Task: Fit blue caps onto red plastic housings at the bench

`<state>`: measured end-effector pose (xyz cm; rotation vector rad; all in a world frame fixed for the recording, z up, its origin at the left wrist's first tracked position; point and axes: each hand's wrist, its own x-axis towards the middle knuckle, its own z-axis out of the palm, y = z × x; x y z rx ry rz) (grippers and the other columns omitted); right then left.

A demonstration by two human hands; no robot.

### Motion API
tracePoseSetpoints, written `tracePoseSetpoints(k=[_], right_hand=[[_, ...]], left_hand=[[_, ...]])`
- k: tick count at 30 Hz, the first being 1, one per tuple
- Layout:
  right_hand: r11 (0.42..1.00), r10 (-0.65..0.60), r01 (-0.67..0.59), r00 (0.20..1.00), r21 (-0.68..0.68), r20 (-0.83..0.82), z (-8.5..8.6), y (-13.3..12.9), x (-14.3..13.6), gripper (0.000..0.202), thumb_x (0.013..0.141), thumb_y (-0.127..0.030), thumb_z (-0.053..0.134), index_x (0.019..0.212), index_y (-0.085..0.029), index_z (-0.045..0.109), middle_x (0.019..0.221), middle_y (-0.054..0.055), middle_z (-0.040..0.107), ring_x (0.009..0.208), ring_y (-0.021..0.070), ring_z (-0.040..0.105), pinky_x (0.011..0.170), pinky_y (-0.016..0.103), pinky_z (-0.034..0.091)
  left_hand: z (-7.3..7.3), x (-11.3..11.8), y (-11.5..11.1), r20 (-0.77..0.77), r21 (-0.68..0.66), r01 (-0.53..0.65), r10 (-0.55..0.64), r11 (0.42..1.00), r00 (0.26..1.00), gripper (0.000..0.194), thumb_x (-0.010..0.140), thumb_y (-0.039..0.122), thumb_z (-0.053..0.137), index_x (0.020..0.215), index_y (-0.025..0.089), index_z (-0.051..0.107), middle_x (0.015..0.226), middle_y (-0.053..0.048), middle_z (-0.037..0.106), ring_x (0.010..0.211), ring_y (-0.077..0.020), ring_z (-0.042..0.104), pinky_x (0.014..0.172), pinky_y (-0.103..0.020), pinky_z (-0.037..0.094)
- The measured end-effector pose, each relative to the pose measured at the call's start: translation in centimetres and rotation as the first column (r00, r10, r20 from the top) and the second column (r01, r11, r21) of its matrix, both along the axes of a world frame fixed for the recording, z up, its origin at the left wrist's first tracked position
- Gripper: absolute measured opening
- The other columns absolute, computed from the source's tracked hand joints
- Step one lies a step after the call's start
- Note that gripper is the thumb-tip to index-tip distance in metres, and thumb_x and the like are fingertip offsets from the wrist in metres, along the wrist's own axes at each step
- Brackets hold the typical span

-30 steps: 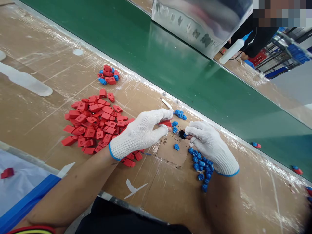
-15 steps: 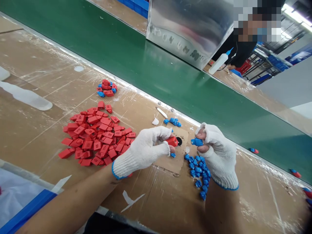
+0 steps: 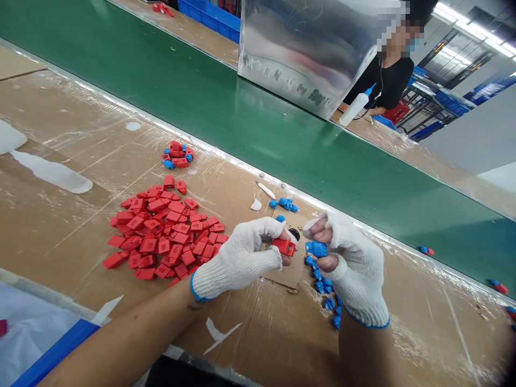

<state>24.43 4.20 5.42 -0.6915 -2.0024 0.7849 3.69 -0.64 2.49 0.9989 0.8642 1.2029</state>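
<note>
Both hands wear white gloves with bare fingertips. In my left hand (image 3: 253, 244) a hollow red plastic piece (image 3: 284, 247) is pinched, its open end turned to the right. Facing it across a small gap is a blue plastic piece (image 3: 316, 248), gripped between the thumb and fingers of my right hand (image 3: 350, 263). Below them lies a cardboard sheet (image 3: 288, 277) with a round black spot (image 3: 294, 234), partly covered by my left hand. A heap of red pieces (image 3: 165, 231) spreads left of my left hand. Loose blue pieces (image 3: 328, 303) lie under and beside my right hand.
A green conveyor belt (image 3: 193, 107) crosses beyond the table edge, with joined red-and-blue pieces (image 3: 426, 250) near its right side. A small red-and-blue cluster (image 3: 177, 155) sits at the back left. Across the belt stand a metal box (image 3: 298, 54), a glue bottle (image 3: 355, 109) and a seated person (image 3: 391, 80).
My right hand has moved left, bringing the blue piece closer to the red one. The red piece has turned, showing its open end. The camera view has shifted slightly.
</note>
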Motion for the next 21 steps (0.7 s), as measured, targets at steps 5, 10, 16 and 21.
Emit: tracePoseSetpoints(k=[5, 10, 16, 21], right_hand=[[0.998, 0.048, -0.051, 0.996, 0.029, 0.078, 0.1, -0.1, -0.6, 0.018, 0.105, -0.047, 0.072, 0.114, -0.033, 0.077, 0.116, 0.006, 0.08, 0.107, 0.0275, 0.078, 0.092, 0.044, 0.067], [0.997, 0.016, -0.02, 0.998, 0.072, 0.065, -0.1, -0.1, -0.7, 0.013, 0.106, -0.042, 0.072, 0.113, -0.033, 0.078, 0.117, 0.006, 0.081, 0.11, 0.0281, 0.079, 0.095, 0.047, 0.068], [0.993, 0.017, -0.022, 0.999, 0.115, 0.042, -0.4, -0.3, -0.8, 0.015, 0.106, -0.032, 0.072, 0.12, -0.036, 0.077, 0.12, 0.005, 0.081, 0.111, 0.0259, 0.078, 0.095, 0.044, 0.067], [0.981, 0.04, -0.057, 0.995, 0.187, 0.094, 0.2, -0.3, -1.6, 0.009, 0.104, -0.025, 0.073, 0.111, -0.03, 0.075, 0.11, 0.005, 0.081, 0.102, 0.0241, 0.079, 0.09, 0.039, 0.068]], left_hand=[[-0.5, 0.1, 0.0, 0.027, 0.026, -0.073, 0.072, 0.997, 0.997, 0.019, 0.067, 0.013, 0.076, 0.082, 0.019, 0.067, 0.074, 0.003, 0.065, 0.065, -0.0114, 0.057, 0.067, -0.028, 0.054], [-0.5, -0.4, 0.0, -0.033, 0.134, 0.019, -0.015, 0.991, 0.999, 0.017, 0.086, 0.032, 0.077, 0.087, 0.018, 0.067, 0.08, -0.001, 0.065, 0.07, -0.0136, 0.057, 0.071, -0.031, 0.053], [-0.5, -1.2, -0.1, -0.154, 0.292, 0.15, -0.109, 0.944, 0.982, 0.058, 0.107, 0.069, 0.046, 0.087, 0.017, 0.062, 0.083, -0.003, 0.059, 0.074, -0.0148, 0.054, 0.07, -0.03, 0.047], [-0.7, -1.1, -0.1, -0.185, 0.296, 0.174, -0.123, 0.939, 0.975, 0.058, 0.109, 0.069, 0.043, 0.086, 0.017, 0.058, 0.081, -0.001, 0.056, 0.07, -0.0135, 0.047, 0.066, -0.029, 0.042]])
